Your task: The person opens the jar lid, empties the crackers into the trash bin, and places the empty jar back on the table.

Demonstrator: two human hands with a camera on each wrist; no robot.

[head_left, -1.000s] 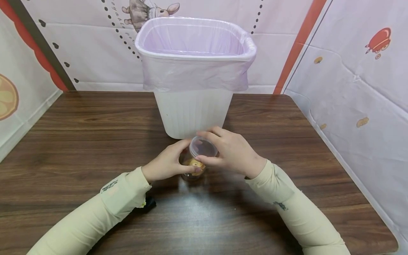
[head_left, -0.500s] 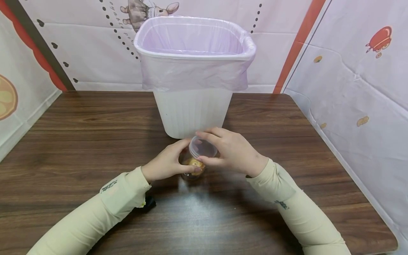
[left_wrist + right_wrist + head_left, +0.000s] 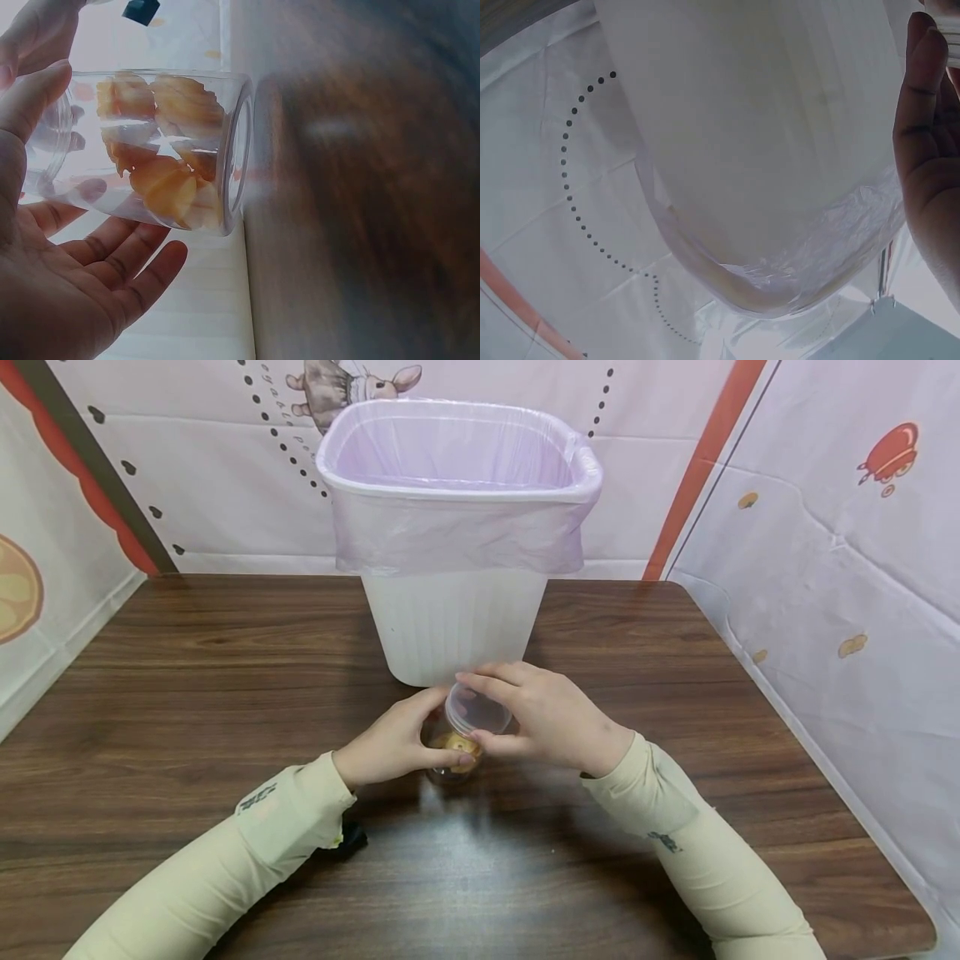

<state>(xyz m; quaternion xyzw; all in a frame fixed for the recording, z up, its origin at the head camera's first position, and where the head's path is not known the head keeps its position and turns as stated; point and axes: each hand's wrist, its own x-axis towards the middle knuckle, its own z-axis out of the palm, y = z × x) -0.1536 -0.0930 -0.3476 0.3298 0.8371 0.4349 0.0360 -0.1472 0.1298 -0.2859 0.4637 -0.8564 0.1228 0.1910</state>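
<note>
A clear plastic jar [image 3: 84,166] with several golden baked pieces [image 3: 176,184] inside is held by my left hand [image 3: 390,743], thumb and fingers spread around its side. In the left wrist view, the jar's base comes right up to the tabletop. My right hand [image 3: 558,718] grips a clear round lid [image 3: 482,708] at the jar's mouth, thumb on the near edge and fingers on the far edge. The lid's ridged side [image 3: 946,37] shows between the fingers in the right wrist view. Part of the jar is hidden behind both hands in the head view.
Just beyond the hands stands a tall white bin [image 3: 457,618], lined with a pale purple bag [image 3: 457,531] folded over its rim. The dark wooden table [image 3: 225,643] is bordered by printed white sheets [image 3: 810,593]. A small black object [image 3: 352,839] shows by the left cuff.
The right thumb and fingers have shifted slightly around the lid's edge, a small turn of the hand. The left hand and jar stay in the same place.
</note>
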